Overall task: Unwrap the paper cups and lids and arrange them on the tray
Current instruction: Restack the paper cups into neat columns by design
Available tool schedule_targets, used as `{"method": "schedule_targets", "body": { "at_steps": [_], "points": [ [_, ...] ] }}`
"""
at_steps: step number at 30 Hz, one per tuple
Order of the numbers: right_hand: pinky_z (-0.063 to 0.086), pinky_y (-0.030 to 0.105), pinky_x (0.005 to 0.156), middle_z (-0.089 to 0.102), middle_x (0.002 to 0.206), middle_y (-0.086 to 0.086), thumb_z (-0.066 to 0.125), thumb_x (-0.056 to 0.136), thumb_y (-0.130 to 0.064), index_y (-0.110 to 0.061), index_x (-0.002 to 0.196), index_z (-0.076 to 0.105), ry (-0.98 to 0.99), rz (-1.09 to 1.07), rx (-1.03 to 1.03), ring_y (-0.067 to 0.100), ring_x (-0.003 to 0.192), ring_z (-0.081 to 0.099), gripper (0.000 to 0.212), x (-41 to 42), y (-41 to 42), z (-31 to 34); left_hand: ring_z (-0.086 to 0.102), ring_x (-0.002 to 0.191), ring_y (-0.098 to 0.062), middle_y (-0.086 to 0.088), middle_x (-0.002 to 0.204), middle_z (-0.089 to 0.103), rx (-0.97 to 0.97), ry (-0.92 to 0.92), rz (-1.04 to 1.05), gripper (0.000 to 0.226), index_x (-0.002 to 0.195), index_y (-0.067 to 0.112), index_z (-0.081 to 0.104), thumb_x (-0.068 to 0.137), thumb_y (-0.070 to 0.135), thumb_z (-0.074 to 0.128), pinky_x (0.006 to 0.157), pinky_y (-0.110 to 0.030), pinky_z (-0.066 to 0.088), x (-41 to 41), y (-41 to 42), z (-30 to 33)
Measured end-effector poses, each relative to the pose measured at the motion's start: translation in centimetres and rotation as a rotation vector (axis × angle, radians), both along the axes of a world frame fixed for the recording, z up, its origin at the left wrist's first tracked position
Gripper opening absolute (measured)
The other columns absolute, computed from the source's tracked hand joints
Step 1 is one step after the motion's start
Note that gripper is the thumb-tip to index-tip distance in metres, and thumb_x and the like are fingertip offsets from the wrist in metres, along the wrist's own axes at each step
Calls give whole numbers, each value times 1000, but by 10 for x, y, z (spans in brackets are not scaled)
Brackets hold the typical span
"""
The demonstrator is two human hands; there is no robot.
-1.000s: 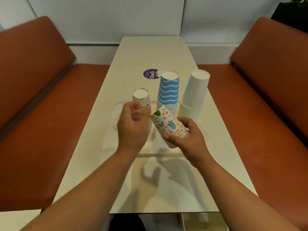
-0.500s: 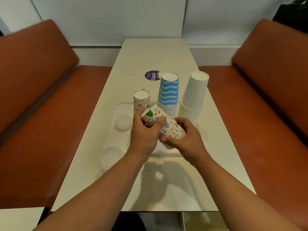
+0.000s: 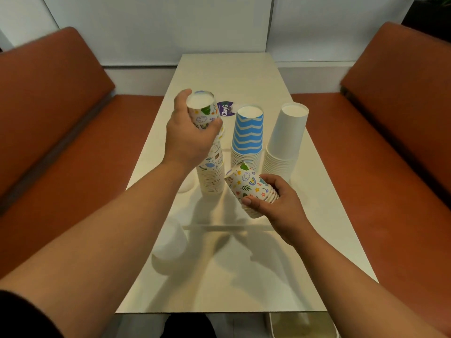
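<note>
My left hand (image 3: 188, 140) grips one upside-down doodle-printed cup (image 3: 203, 111) and holds it over the doodle-printed stack (image 3: 211, 176) standing on the clear tray (image 3: 219, 226). My right hand (image 3: 278, 203) grips a short tilted stack of the same printed cups (image 3: 251, 189) just in front of the other stacks. A blue zigzag stack (image 3: 247, 135) and a plain white stack (image 3: 286, 140) stand upside down to the right. Clear lids (image 3: 170, 242) lie at the tray's left, partly hidden by my left forearm.
The long white table (image 3: 229, 71) carries a purple round sticker (image 3: 225, 109) behind the cups. Orange-brown benches (image 3: 61, 142) flank both sides. The table's far half holds nothing else.
My left hand pulled one printed cup off the stack in my right hand and raised it up and back over the standing printed stack. My right hand stayed put.
</note>
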State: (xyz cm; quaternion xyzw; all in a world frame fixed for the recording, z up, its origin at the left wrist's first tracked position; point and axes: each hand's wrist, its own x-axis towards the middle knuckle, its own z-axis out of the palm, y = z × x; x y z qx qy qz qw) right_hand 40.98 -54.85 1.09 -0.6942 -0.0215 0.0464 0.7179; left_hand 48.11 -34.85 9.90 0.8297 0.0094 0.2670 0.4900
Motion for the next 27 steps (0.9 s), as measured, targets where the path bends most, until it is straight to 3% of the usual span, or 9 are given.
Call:
{"method": "schedule_targets", "body": {
  "at_steps": [4,6,9,12,16,19,23,27],
  "points": [
    [58,29,76,68,102,-6,96,49,-30,-26,107,61,7,4,27,15,94,70,68,2,1,1,58,116,-26,-10,132,57,67,263,-37,81,145,22,31,80,33,78,97,-41,51,9,3,-30],
    [58,30,75,69,99,-7,91,50,-24,-23,107,60,19,-6,68,14,91,71,65,3,-1,1,51,126,-25,-10,143,47,44,369,-65,86,149,21,25,82,35,76,104,-38,44,2,1,-37],
    [58,32,72,69,95,-5,87,51,-13,-17,106,58,30,6,144,15,87,71,63,3,-2,1,38,135,-17,-5,149,37,-14,217,45,72,148,16,30,90,38,66,108,-27,32,-30,-8,-41],
    [59,33,71,68,98,-2,90,49,-9,-15,104,55,33,18,190,17,87,72,66,2,3,3,53,114,-7,4,126,54,-312,80,39,48,125,23,47,85,43,65,100,-31,45,-72,-31,-49],
    [58,34,77,70,101,1,93,53,-17,-16,110,58,30,45,212,20,95,70,66,-1,11,4,65,108,-18,1,120,61,-702,341,-185,44,119,29,50,82,31,75,92,-41,56,-92,-51,-56],
    [58,35,80,71,108,4,94,56,-15,-18,120,58,46,79,238,25,105,67,74,-7,11,2,68,105,-25,-10,122,63,-877,371,-172,40,125,19,49,90,18,67,85,-43,58,-92,-51,-55],
    [58,38,78,70,111,7,90,55,-22,-22,113,57,25,44,241,25,104,67,67,-11,11,1,69,103,-24,-9,119,65,-863,302,-140,37,124,16,49,91,19,66,84,-42,58,-88,-47,-53],
    [60,43,78,72,105,0,88,52,-24,-23,111,57,17,22,261,23,101,68,66,-8,7,3,69,89,-12,3,102,67,-645,123,-57,28,109,28,52,88,25,70,78,-36,57,-71,-30,-34]
  ]
}}
